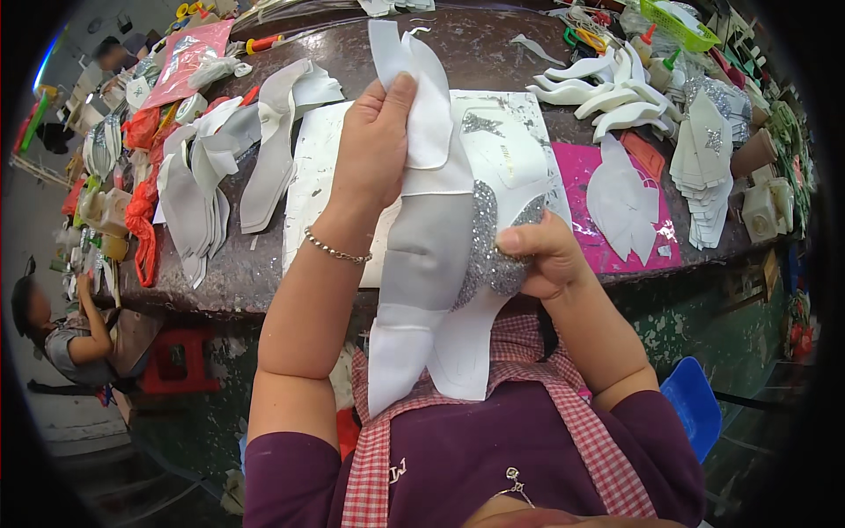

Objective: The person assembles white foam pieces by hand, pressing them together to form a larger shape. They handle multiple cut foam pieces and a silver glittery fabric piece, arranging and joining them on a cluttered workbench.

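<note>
Left grip [380,141] pinches a grey-white panel [427,242] over the white board [312,180]; right grip [547,257] clasps a glittery piece [481,242] there.

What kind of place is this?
Probably a craft workshop: there are stacked, curved white cut-out pieces, a long, dark, scuffed worktable, and a glittery silver curved piece in the right hand.

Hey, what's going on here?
A person is holding up a floppy white-and-grey piece over a white board on a table. The left hand pinches its top; the right hand grips a glittery part. Loose white pieces lie on a pink sheet to the right.
</note>
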### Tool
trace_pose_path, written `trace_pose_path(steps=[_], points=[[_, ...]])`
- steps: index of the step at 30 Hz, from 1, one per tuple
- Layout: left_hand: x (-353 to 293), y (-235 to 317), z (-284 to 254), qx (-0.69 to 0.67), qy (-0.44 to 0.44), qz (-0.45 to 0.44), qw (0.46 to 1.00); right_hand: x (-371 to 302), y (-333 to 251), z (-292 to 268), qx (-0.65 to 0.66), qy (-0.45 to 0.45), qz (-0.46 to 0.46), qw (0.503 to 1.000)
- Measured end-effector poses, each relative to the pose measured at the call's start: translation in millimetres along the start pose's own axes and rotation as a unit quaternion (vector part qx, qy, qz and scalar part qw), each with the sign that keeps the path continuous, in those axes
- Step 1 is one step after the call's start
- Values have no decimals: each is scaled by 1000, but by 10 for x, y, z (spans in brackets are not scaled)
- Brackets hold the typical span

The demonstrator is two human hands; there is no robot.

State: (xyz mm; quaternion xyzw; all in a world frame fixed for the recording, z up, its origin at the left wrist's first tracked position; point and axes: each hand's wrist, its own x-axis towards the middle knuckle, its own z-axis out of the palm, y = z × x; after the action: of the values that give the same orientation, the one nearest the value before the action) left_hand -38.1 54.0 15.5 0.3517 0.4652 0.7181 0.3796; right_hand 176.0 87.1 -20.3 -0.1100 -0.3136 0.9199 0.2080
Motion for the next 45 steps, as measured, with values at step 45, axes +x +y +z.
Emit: trace_pose_path(steps=[45], points=[[-574,-155,-160,60,-68,-71,993,-125,258,109,-31,44,-59,997]])
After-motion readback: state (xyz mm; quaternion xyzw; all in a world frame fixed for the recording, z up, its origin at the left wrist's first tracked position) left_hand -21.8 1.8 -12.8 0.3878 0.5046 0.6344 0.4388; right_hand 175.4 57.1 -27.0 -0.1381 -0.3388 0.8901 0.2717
